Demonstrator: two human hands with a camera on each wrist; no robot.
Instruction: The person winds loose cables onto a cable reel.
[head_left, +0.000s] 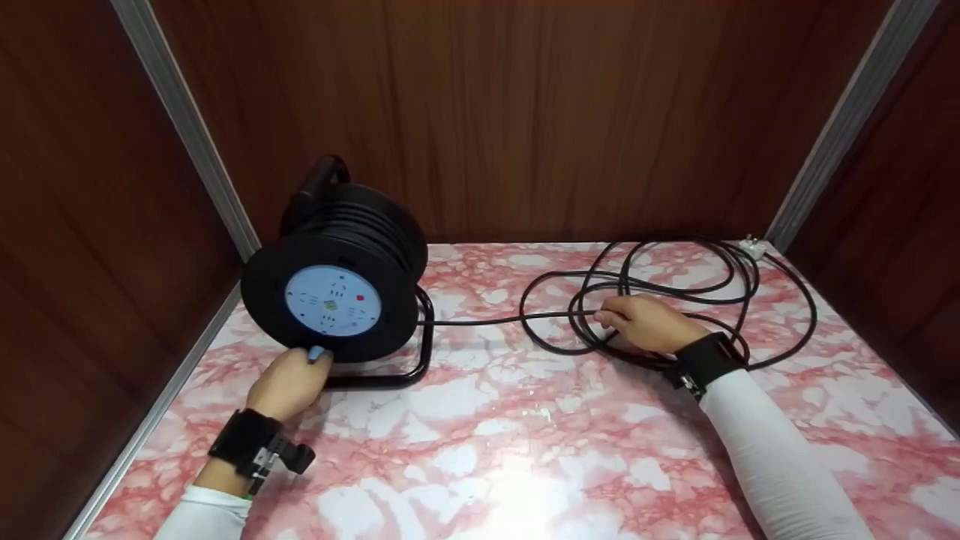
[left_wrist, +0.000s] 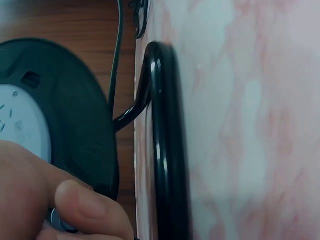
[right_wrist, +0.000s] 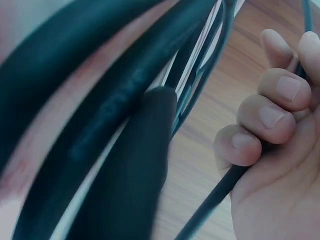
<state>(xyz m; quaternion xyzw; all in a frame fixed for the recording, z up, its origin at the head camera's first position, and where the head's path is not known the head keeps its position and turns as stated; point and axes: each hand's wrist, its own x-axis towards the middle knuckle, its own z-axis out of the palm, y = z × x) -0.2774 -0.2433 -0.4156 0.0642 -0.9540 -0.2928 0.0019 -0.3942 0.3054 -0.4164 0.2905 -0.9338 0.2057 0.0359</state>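
Observation:
A black cable reel [head_left: 259, 289] stands tilted on its tubular frame at the left, its pale socket panel [head_left: 334, 300] facing me. At the lower rim of the reel my left hand [head_left: 291, 382] grips a small blue-ended knob [head_left: 316, 352], mostly hidden by the fingers. Black cable [head_left: 480, 322] runs from the reel nearly straight to my right hand [head_left: 645, 322]. That hand holds it, with curled fingers [right_wrist: 267, 117] wrapped round the cord in the right wrist view. Loose cable loops [head_left: 697, 296] lie around and beyond the right hand.
A white plug [head_left: 752, 246] lies at the back right corner, at the cable's end. The reel's black tube stand [left_wrist: 170, 150] rests on the red-and-white marbled table [head_left: 465, 450]. Brown wood-grain panels [head_left: 525, 120] with grey metal edging enclose the back and both sides.

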